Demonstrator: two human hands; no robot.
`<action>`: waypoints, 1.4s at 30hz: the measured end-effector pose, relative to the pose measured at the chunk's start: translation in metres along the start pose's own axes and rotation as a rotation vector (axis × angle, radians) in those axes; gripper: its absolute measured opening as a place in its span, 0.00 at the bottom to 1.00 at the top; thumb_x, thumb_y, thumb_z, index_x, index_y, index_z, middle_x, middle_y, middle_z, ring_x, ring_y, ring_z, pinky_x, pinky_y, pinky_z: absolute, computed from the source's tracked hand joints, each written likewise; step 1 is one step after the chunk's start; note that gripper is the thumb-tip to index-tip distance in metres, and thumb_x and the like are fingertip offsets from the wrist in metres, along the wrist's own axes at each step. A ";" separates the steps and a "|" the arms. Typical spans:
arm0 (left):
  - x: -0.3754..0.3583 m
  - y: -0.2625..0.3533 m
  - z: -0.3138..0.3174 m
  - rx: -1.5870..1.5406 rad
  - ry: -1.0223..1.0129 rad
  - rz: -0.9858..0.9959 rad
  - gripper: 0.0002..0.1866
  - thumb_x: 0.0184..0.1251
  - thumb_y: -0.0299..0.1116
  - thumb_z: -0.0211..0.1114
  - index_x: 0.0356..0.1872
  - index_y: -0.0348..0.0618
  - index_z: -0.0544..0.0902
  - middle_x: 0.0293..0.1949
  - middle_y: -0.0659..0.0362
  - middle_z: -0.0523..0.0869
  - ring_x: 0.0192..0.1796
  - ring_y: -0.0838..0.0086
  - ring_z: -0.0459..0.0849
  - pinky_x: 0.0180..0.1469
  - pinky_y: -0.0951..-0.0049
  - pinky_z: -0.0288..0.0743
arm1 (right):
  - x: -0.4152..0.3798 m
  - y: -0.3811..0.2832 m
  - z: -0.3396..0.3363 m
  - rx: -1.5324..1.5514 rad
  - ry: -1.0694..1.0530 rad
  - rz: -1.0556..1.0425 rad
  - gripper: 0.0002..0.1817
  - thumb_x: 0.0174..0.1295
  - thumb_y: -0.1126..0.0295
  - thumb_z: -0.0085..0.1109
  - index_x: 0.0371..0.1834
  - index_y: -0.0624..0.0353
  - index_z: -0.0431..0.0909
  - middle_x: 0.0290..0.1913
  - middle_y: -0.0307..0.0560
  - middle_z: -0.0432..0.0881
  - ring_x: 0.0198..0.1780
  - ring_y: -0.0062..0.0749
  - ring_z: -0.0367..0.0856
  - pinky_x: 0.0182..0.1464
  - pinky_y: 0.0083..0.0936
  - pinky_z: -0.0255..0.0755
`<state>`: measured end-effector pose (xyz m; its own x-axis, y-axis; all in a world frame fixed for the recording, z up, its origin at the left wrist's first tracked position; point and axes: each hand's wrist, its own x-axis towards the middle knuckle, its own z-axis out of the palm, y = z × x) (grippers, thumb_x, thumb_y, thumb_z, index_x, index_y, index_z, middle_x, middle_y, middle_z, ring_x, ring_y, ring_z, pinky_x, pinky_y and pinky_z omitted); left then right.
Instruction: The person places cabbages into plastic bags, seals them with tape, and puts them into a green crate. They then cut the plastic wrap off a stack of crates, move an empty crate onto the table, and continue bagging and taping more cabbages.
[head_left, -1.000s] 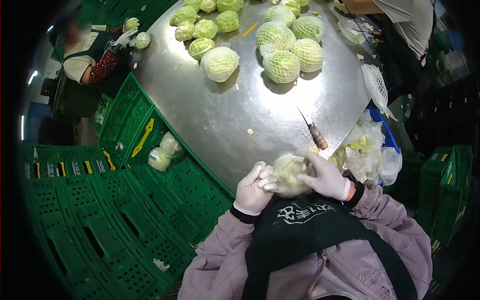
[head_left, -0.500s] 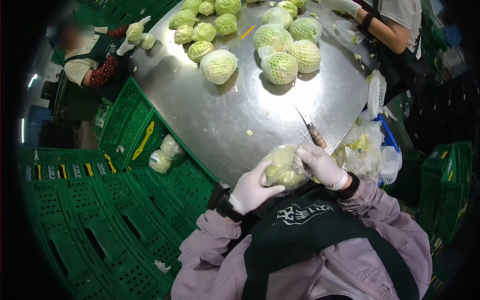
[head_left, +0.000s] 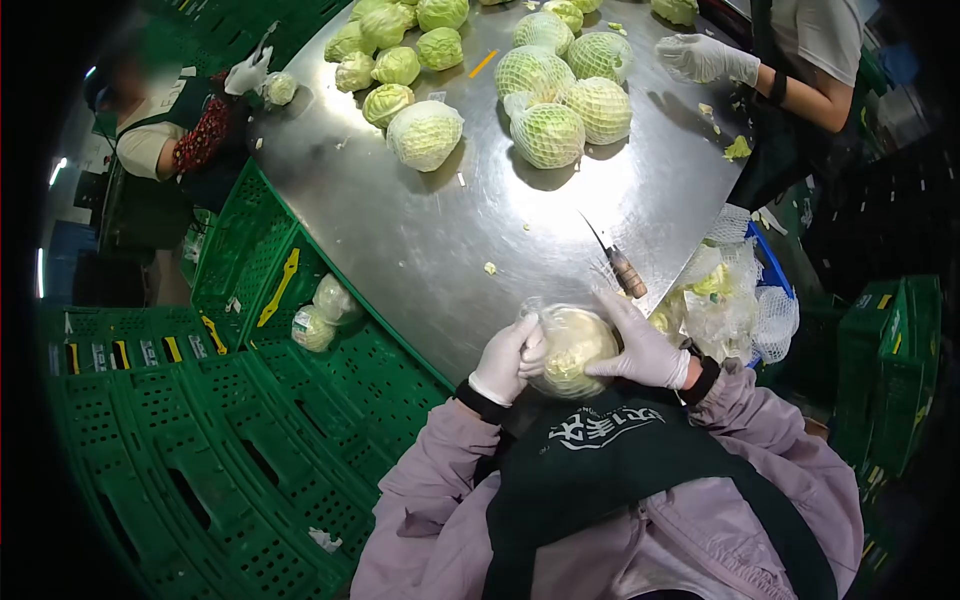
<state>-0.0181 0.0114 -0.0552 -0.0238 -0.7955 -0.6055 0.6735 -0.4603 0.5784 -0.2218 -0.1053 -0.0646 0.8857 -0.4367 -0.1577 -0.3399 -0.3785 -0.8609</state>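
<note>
A pale cabbage (head_left: 578, 352) in clear plastic wrap is held in front of my apron, at the near edge of the metal table. My left hand (head_left: 508, 358), white-gloved, has its fingers closed on the plastic wrap (head_left: 545, 318) at the cabbage's left side. With thumb and fingers spread, my right hand (head_left: 645, 345) cups the right side of the cabbage. Just beyond that hand, a knife (head_left: 626, 272) with a wooden handle lies on the table, its curved blade pointing away from me.
Netted cabbages (head_left: 548, 135) and bare cabbages (head_left: 397, 66) sit on the metal table (head_left: 400, 250). Green crates (head_left: 180, 440) stand at left, one holding wrapped cabbages (head_left: 313, 328). A blue bin (head_left: 770, 265) of netting and leaves is at right. Co-workers' gloved hands (head_left: 705, 58) show across the table.
The cabbage has turned, showing its pale face. My left fingers have closed on the wrap, and my right hand has spread around the side. The left co-worker's raised cabbage is no longer in their hand.
</note>
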 end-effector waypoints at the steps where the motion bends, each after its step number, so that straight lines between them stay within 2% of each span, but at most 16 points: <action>1: 0.001 0.001 -0.002 -0.261 -0.066 -0.094 0.20 0.77 0.42 0.43 0.20 0.50 0.65 0.14 0.69 0.61 0.14 0.84 0.56 0.18 0.82 0.50 | -0.004 0.010 0.007 0.093 0.058 0.113 0.51 0.48 0.52 0.72 0.70 0.66 0.53 0.69 0.63 0.58 0.71 0.53 0.56 0.70 0.38 0.52; 6: 0.005 -0.001 -0.010 -0.669 -0.141 -0.130 0.20 0.77 0.41 0.42 0.19 0.51 0.63 0.12 0.70 0.59 0.12 0.84 0.55 0.17 0.83 0.51 | 0.008 -0.019 0.020 -0.080 0.246 0.077 0.47 0.49 0.48 0.69 0.67 0.66 0.60 0.66 0.62 0.63 0.69 0.53 0.59 0.69 0.38 0.55; 10: -0.007 0.003 0.009 -0.463 -0.092 -0.077 0.23 0.75 0.49 0.44 0.18 0.52 0.63 0.10 0.71 0.59 0.11 0.83 0.53 0.17 0.82 0.50 | 0.029 -0.017 0.035 -0.079 0.192 -0.051 0.46 0.48 0.46 0.69 0.65 0.64 0.64 0.63 0.60 0.68 0.65 0.51 0.64 0.66 0.39 0.59; 12: -0.018 -0.003 0.004 -0.408 -0.180 0.004 0.20 0.72 0.44 0.54 0.19 0.51 0.65 0.13 0.71 0.62 0.14 0.86 0.57 0.20 0.84 0.54 | 0.034 -0.017 0.030 0.100 0.092 -0.001 0.46 0.47 0.46 0.69 0.64 0.64 0.64 0.61 0.59 0.69 0.64 0.52 0.65 0.66 0.39 0.58; 14: -0.027 -0.009 0.007 0.607 0.237 0.501 0.13 0.64 0.33 0.64 0.22 0.46 0.71 0.20 0.70 0.71 0.22 0.89 0.67 0.27 0.86 0.63 | 0.029 -0.026 0.039 0.166 0.030 0.087 0.47 0.45 0.48 0.71 0.65 0.65 0.62 0.61 0.60 0.68 0.64 0.54 0.64 0.67 0.40 0.57; 15: -0.026 -0.015 -0.007 0.794 0.345 0.487 0.08 0.56 0.24 0.69 0.29 0.40 0.75 0.29 0.68 0.78 0.33 0.88 0.73 0.35 0.83 0.69 | 0.025 -0.028 0.050 0.065 0.092 0.049 0.49 0.44 0.49 0.71 0.66 0.66 0.60 0.61 0.61 0.67 0.64 0.55 0.63 0.67 0.40 0.56; 20: -0.028 -0.017 -0.038 0.826 0.342 0.343 0.07 0.60 0.27 0.66 0.36 0.36 0.78 0.30 0.66 0.80 0.33 0.84 0.75 0.38 0.78 0.72 | 0.021 -0.048 0.058 -0.197 0.075 -0.059 0.56 0.41 0.52 0.72 0.70 0.69 0.50 0.66 0.63 0.61 0.67 0.57 0.60 0.68 0.42 0.55; 22: -0.020 -0.020 -0.036 1.117 0.496 0.547 0.05 0.63 0.29 0.62 0.36 0.38 0.78 0.30 0.63 0.81 0.33 0.81 0.78 0.38 0.77 0.73 | 0.023 -0.048 0.056 -0.220 0.063 -0.081 0.57 0.41 0.52 0.71 0.71 0.69 0.48 0.66 0.63 0.60 0.67 0.56 0.60 0.68 0.41 0.55; 24: -0.009 -0.021 -0.037 0.824 0.501 0.611 0.04 0.67 0.31 0.59 0.34 0.42 0.77 0.28 0.63 0.80 0.30 0.78 0.78 0.33 0.76 0.72 | 0.023 -0.046 0.053 -0.138 0.069 -0.090 0.58 0.41 0.53 0.72 0.71 0.69 0.48 0.67 0.62 0.60 0.67 0.55 0.60 0.68 0.41 0.55; 26: -0.003 -0.019 -0.047 -0.237 0.412 0.218 0.10 0.68 0.33 0.56 0.27 0.43 0.72 0.21 0.63 0.74 0.22 0.76 0.73 0.25 0.75 0.68 | 0.020 -0.039 0.052 -0.111 0.067 -0.081 0.57 0.41 0.53 0.72 0.71 0.67 0.49 0.67 0.63 0.60 0.67 0.55 0.59 0.69 0.41 0.54; 28: 0.019 -0.059 -0.121 -0.655 0.418 0.154 0.12 0.71 0.35 0.54 0.25 0.49 0.67 0.18 0.66 0.66 0.17 0.80 0.63 0.20 0.80 0.58 | 0.016 -0.037 0.051 -0.082 0.074 -0.071 0.56 0.41 0.53 0.72 0.72 0.65 0.50 0.67 0.63 0.59 0.67 0.55 0.59 0.69 0.42 0.54; 32: -0.006 -0.064 -0.130 -0.249 0.685 0.298 0.07 0.67 0.32 0.55 0.29 0.49 0.69 0.17 0.65 0.67 0.15 0.78 0.65 0.16 0.77 0.57 | 0.011 -0.033 0.045 -0.115 -0.018 -0.099 0.51 0.42 0.54 0.72 0.70 0.59 0.56 0.67 0.65 0.59 0.69 0.58 0.57 0.70 0.41 0.53; 36: -0.035 -0.049 -0.133 -0.489 0.619 0.193 0.08 0.69 0.32 0.49 0.28 0.48 0.69 0.19 0.64 0.69 0.19 0.77 0.67 0.21 0.78 0.58 | 0.014 -0.002 0.036 0.226 -0.029 0.058 0.49 0.44 0.53 0.73 0.68 0.59 0.57 0.68 0.62 0.57 0.72 0.51 0.54 0.71 0.37 0.50; 39: -0.046 -0.032 -0.093 -0.910 -0.101 -0.069 0.13 0.72 0.33 0.45 0.25 0.46 0.68 0.18 0.65 0.66 0.19 0.79 0.64 0.23 0.79 0.58 | 0.018 0.032 0.022 0.619 -0.094 0.102 0.43 0.54 0.58 0.65 0.71 0.60 0.53 0.73 0.57 0.52 0.74 0.44 0.49 0.72 0.36 0.49; 40: -0.055 -0.007 -0.041 -0.801 -0.039 -0.116 0.12 0.73 0.33 0.44 0.28 0.43 0.70 0.18 0.66 0.64 0.19 0.80 0.62 0.25 0.79 0.60 | 0.020 0.041 0.021 0.870 -0.109 0.129 0.41 0.58 0.60 0.61 0.72 0.60 0.52 0.74 0.55 0.49 0.75 0.42 0.47 0.72 0.36 0.49; 42: -0.051 0.006 0.010 -0.950 -0.309 -0.212 0.11 0.74 0.34 0.43 0.33 0.41 0.70 0.18 0.66 0.64 0.18 0.81 0.61 0.24 0.78 0.59 | 0.022 0.032 0.018 1.059 -0.129 0.123 0.36 0.65 0.58 0.53 0.72 0.62 0.52 0.72 0.54 0.55 0.73 0.41 0.52 0.72 0.37 0.51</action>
<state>-0.0201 0.0457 -0.0155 -0.3101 -0.8626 -0.3997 0.9376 -0.2079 -0.2788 -0.2072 -0.1126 -0.1040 0.9117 -0.3107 -0.2688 -0.0372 0.5892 -0.8071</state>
